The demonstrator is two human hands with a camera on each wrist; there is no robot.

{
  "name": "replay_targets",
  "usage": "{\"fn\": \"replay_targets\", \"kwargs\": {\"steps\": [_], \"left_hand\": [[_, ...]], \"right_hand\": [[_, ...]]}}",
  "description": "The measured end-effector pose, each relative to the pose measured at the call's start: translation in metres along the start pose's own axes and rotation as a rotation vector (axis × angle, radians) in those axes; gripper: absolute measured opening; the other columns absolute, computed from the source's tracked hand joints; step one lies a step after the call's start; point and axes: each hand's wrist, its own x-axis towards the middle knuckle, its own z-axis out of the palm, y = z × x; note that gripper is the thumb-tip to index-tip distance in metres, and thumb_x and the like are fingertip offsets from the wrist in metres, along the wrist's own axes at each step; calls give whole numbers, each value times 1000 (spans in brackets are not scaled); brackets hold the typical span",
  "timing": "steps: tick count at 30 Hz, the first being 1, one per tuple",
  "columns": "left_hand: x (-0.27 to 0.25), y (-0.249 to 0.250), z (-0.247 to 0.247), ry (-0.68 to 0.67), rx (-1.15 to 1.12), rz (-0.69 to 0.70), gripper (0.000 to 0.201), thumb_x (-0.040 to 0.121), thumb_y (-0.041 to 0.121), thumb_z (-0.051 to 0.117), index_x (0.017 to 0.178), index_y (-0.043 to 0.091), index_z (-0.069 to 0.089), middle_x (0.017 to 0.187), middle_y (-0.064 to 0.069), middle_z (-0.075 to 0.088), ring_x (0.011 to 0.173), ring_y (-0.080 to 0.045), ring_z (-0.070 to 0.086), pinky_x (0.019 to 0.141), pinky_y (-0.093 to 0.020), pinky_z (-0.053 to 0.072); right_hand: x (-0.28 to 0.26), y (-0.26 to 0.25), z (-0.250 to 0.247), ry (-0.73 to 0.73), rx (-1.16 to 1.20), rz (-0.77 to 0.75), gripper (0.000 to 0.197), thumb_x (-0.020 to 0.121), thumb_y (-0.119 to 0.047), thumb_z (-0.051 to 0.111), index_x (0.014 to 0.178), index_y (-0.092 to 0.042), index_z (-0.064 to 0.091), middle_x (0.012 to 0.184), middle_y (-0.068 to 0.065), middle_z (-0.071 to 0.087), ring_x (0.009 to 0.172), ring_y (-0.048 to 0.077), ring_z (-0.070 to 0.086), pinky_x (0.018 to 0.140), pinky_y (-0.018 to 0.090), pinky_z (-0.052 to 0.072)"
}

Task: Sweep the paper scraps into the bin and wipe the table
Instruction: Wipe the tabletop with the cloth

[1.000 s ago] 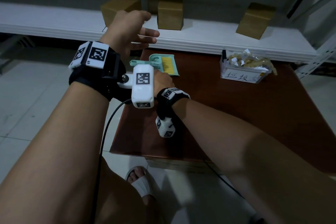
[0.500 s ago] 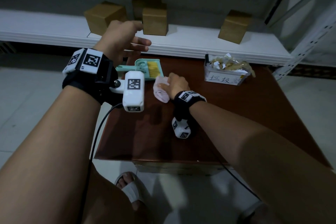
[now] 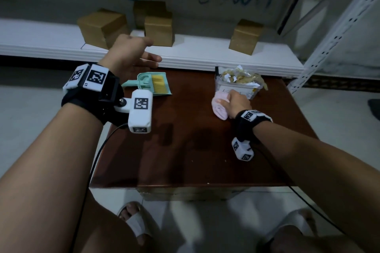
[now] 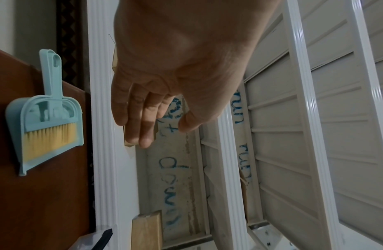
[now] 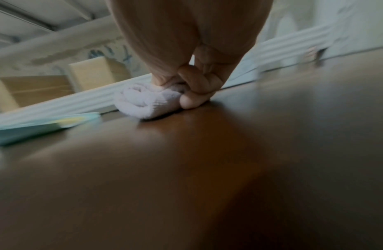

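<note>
My right hand grips a rolled pale pink cloth and presses it on the brown table, just in front of the clear bin full of paper scraps. In the right wrist view the curled fingers hold the cloth against the tabletop. My left hand hovers in the air over the table's far left corner, fingers straight, holding nothing. The left wrist view shows that hand empty, above the teal dustpan with its yellow-bristled brush.
The dustpan and brush lie at the table's back left. A white shelf behind the table carries several cardboard boxes. A white metal rack upright stands at the right. My sandalled feet are below the table's near edge.
My right hand slid the cloth from beside the dustpan rightward across the table to the front of the bin. The left hand stayed raised and empty.
</note>
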Motion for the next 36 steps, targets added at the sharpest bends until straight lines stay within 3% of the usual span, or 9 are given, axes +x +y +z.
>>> {"fn": "replay_targets", "kwargs": {"steps": [3, 8, 14, 20, 23, 27, 31, 33, 36], "left_hand": [[2, -1, 6, -18, 12, 1, 48, 100, 31, 55, 140, 9, 41, 91, -10, 80, 89, -25, 79, 72, -31, 58], [5, -2, 16, -50, 25, 28, 43, 100, 28, 54, 136, 6, 44, 91, -12, 80, 91, -29, 78, 77, -33, 58], [1, 0, 24, -68, 53, 26, 37, 102, 29, 53, 131, 8, 47, 94, -13, 80, 93, -28, 78, 69, -30, 57], [0, 1, 29, -76, 76, 25, 25, 103, 28, 53, 121, 12, 49, 95, -15, 80, 96, -30, 77, 96, -43, 57], [1, 1, 31, -79, 86, 33, 31, 102, 28, 55, 127, 10, 49, 93, -14, 80, 93, -28, 78, 97, -45, 57], [1, 0, 34, -90, 105, 28, 32, 102, 29, 55, 127, 10, 49, 95, -13, 80, 94, -28, 78, 98, -45, 56], [1, 1, 37, -90, 112, 24, 33, 102, 30, 55, 127, 10, 49, 96, -13, 80, 96, -28, 77, 97, -43, 56], [1, 1, 39, -95, 112, 25, 33, 102, 30, 55, 127, 10, 50, 96, -13, 80, 95, -28, 78, 97, -43, 57], [0, 2, 40, -98, 115, 30, 32, 102, 30, 55, 127, 11, 50, 96, -12, 80, 95, -27, 78, 96, -43, 57]], "right_hand": [[0, 29, -9, 23, -10, 38, 52, 93, -68, 56, 92, -17, 51, 90, 13, 67, 84, 35, 65, 67, 37, 44], [3, 67, -22, 48, 4, 144, 53, 85, -74, 57, 90, -23, 48, 96, 18, 73, 84, 38, 72, 77, 44, 61], [-1, 103, -36, 132, -11, 269, 45, 92, -61, 65, 91, -17, 55, 100, 19, 72, 94, 38, 69, 73, 37, 50], [-5, 151, -56, 146, 31, 373, 45, 94, -58, 64, 98, -14, 55, 101, 20, 73, 96, 38, 69, 77, 37, 48], [-10, 169, -67, 163, 20, 422, 46, 97, -53, 64, 106, -8, 61, 106, 22, 71, 101, 40, 68, 79, 37, 46], [-15, 181, -79, 160, 22, 489, 42, 98, -45, 67, 107, -5, 62, 96, 21, 66, 75, 34, 62, 74, 35, 45], [-9, 184, -78, 162, 1, 522, 45, 96, -41, 71, 116, -1, 64, 112, 28, 69, 105, 45, 67, 80, 40, 48], [-5, 183, -78, 169, 8, 537, 49, 95, -44, 71, 115, 0, 65, 113, 29, 69, 105, 45, 67, 79, 39, 48], [1, 185, -83, 131, -17, 576, 42, 90, -28, 80, 115, 3, 67, 110, 29, 70, 105, 44, 68, 75, 37, 48]]}}
